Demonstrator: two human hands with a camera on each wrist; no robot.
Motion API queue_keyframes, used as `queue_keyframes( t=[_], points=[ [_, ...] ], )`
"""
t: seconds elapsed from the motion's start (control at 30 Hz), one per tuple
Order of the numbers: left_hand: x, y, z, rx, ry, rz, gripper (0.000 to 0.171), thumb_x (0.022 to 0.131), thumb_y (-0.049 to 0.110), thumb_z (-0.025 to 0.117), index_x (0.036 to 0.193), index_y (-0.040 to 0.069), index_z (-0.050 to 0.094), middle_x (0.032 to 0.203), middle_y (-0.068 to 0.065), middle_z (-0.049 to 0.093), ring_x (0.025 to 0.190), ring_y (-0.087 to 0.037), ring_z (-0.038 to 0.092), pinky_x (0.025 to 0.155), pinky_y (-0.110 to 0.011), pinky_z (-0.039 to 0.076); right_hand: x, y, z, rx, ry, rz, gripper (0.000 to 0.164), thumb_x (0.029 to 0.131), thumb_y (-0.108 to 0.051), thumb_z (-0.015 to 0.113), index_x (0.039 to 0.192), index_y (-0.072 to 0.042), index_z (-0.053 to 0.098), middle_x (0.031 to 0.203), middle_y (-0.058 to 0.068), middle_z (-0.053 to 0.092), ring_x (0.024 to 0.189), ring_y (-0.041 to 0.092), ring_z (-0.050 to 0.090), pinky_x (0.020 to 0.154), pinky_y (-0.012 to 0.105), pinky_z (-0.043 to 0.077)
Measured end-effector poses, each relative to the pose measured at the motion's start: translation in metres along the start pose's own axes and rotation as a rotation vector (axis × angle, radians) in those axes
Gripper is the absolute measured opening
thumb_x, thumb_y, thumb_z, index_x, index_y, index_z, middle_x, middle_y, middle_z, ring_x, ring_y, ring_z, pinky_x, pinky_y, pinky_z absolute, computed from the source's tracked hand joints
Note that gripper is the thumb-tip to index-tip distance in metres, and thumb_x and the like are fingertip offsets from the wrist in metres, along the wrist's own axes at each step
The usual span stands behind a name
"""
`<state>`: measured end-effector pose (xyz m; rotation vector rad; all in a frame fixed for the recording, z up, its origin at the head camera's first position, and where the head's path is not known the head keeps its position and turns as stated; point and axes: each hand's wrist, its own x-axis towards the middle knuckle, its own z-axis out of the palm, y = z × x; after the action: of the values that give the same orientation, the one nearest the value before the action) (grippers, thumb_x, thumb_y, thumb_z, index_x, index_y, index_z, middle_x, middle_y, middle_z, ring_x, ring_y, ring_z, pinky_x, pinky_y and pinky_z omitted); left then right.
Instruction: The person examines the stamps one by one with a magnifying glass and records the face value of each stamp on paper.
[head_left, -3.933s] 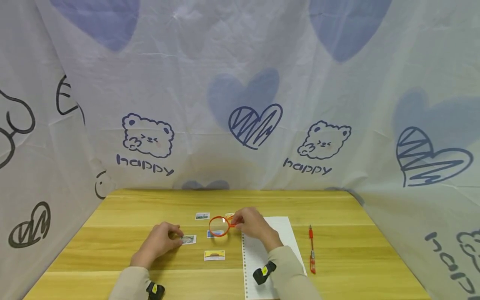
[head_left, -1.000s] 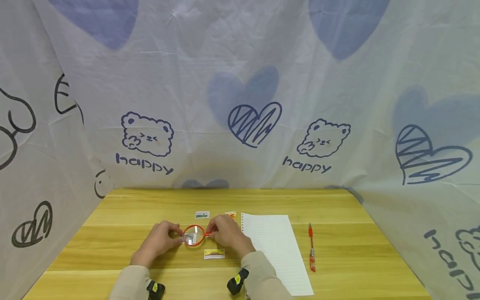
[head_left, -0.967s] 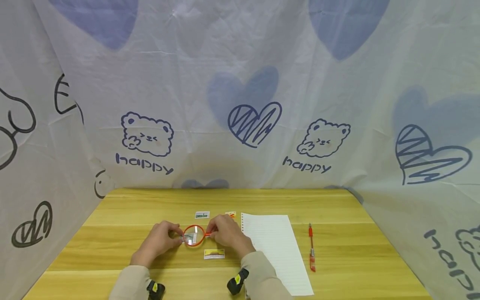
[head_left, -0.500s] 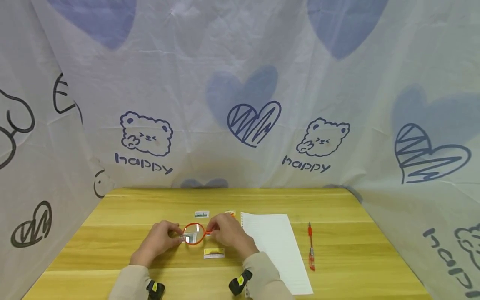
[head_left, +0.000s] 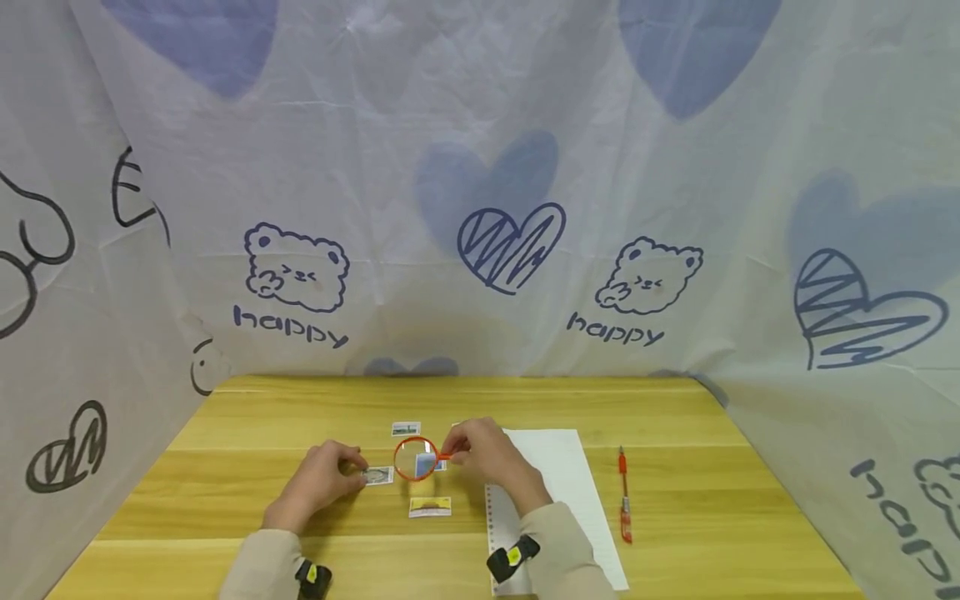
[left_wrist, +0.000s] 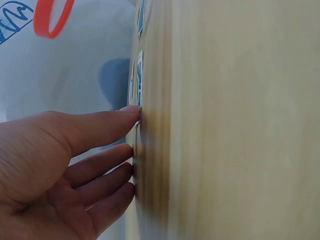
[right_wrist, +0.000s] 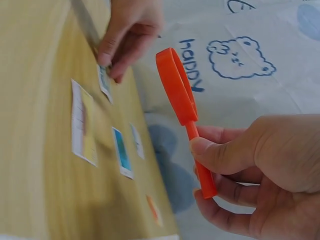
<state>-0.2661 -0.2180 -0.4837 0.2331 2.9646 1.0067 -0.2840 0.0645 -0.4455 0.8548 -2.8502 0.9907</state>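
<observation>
In the head view my left hand pinches the left end of a grey-green stamp lying on the table, thumb and forefinger at its edge. The left wrist view shows the thumb tip right on that stamp. My right hand grips the handle of a red magnifying glass, holding it up off the table. Through its lens a blue stamp shows. A yellow stamp lies nearer me, and a small green-and-white stamp farther back.
An orange-yellow stamp lies behind my right hand, mostly hidden in the head view. A lined sheet with punched holes lies under the right forearm. A red pen is to its right. Printed cloth walls surround the wooden table.
The magnifying glass first went left from the blue stamp to over the grey-green stamp. Since half a second ago, my right hand has moved it back right over the blue stamp. My left hand stays put.
</observation>
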Motion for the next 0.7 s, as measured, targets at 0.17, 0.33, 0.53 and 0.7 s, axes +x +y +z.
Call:
queue_keyframes(
  t=[0.17,0.33,0.53,0.7],
  points=[
    [0.000,0.001,-0.001,-0.004,-0.010,-0.008,0.012,0.086,0.006,0.080,0.098,0.009,0.080,0.135,-0.025,0.067,0.137,-0.051,0.051,0.116,-0.065,0.040,-0.008,0.012,-0.017,-0.007,0.033,-0.016,0.014,0.089,0.006,0.072,0.091,-0.007,0.079,0.086,0.003,0.075,0.079,0.011,0.065,0.072,0.024,0.054],
    [0.000,0.001,-0.002,-0.009,-0.010,-0.008,0.013,0.086,0.006,0.080,0.098,0.009,0.080,0.137,-0.025,0.066,0.138,-0.053,0.049,0.116,-0.066,0.039,-0.016,0.026,-0.031,-0.025,0.081,-0.027,0.016,0.087,0.009,0.072,0.089,-0.006,0.078,0.082,0.003,0.073,0.075,0.010,0.062,0.069,0.023,0.052],
    [0.000,0.000,-0.002,-0.022,-0.011,-0.005,0.013,0.086,0.006,0.080,0.098,0.010,0.080,0.137,-0.025,0.065,0.138,-0.053,0.049,0.117,-0.066,0.039,-0.027,0.040,-0.047,-0.037,0.097,0.021,0.015,0.087,0.007,0.073,0.087,-0.007,0.077,0.081,0.001,0.071,0.075,0.010,0.058,0.068,0.023,0.051],
    [0.000,0.000,-0.001,-0.019,0.002,-0.006,0.013,0.085,0.006,0.081,0.098,0.010,0.080,0.136,-0.024,0.067,0.137,-0.052,0.051,0.116,-0.066,0.040,-0.038,0.054,-0.061,-0.050,0.124,0.073,0.016,0.086,0.009,0.074,0.086,-0.007,0.077,0.081,0.001,0.071,0.076,0.010,0.058,0.069,0.023,0.052]
  ],
)
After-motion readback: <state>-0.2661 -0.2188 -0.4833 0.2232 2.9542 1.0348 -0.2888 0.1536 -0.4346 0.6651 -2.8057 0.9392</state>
